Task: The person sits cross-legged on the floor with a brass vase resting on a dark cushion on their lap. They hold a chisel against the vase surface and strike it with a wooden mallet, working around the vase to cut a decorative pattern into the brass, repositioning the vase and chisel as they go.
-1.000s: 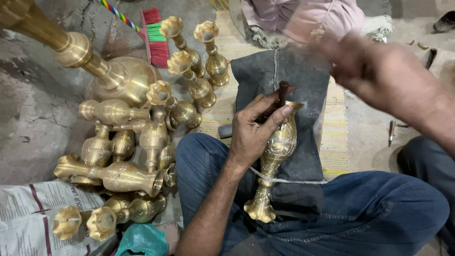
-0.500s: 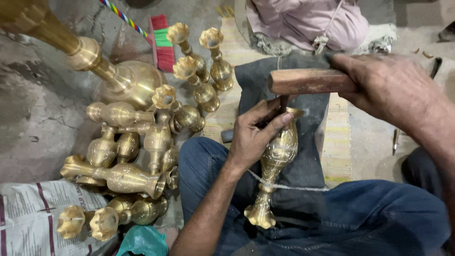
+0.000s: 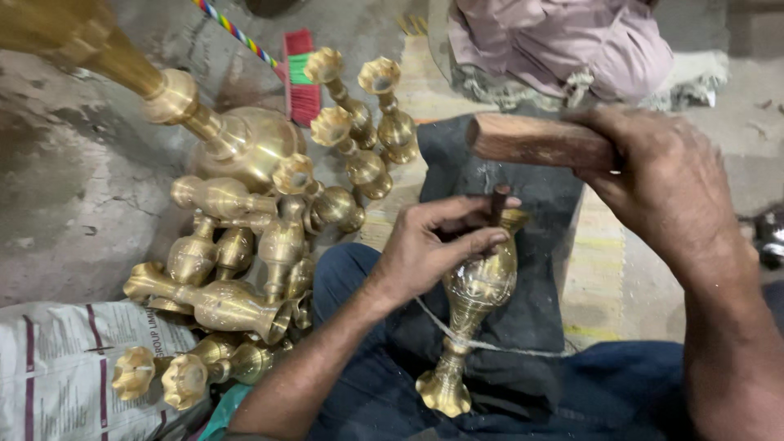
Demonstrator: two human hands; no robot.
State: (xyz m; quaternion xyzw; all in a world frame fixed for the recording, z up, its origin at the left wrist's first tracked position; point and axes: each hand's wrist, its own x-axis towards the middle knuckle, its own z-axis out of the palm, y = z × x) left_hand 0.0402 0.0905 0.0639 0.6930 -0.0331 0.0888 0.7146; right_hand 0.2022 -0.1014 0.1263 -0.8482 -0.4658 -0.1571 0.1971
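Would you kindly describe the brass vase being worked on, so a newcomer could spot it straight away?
Start from the dark cloth spread over the person's lap, right of the heap of brass vases on the floor. On it lies a single brass vase, steadied near its mouth by the left hand. Unlike the plain heaped ones, it has engraved patterning and a string around its stem.

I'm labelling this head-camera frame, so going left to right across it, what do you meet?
Printed sack → pile of brass vases → left hand pinching a small punch → engraved brass vase on the lap → wooden mallet → right hand gripping it.
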